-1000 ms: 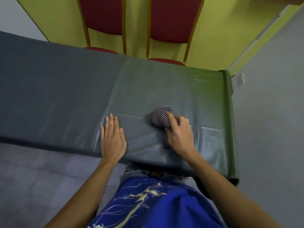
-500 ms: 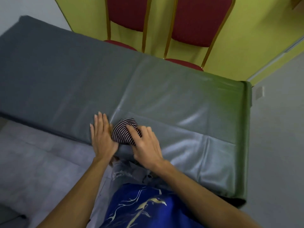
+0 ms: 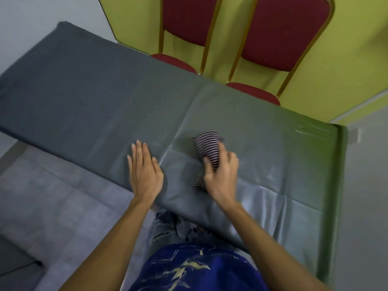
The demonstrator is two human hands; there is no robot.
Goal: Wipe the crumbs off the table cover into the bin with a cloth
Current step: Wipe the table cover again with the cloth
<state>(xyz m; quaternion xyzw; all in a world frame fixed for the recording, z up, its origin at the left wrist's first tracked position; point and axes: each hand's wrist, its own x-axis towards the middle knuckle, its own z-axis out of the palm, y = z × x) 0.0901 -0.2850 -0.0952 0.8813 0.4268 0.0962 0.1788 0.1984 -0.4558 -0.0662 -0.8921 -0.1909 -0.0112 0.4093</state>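
Note:
A dark grey-green table cover spans the long table. My right hand grips a bunched black-and-white striped cloth and presses it onto the cover near the front edge, right of centre. My left hand lies flat on the cover beside it, fingers together and pointing away from me, a hand's width to the left of the cloth. No crumbs show on the cover at this sharpness. No bin is in view.
Two red chairs with gold frames stand against the yellow-green wall behind the table. The cover hangs over the table's right end. Grey floor lies left and right. A dark object sits at the lower left.
My right hand swept the cloth left up against my left hand, then back out to the right. My left hand has stayed flat on the cover. The camera has shifted.

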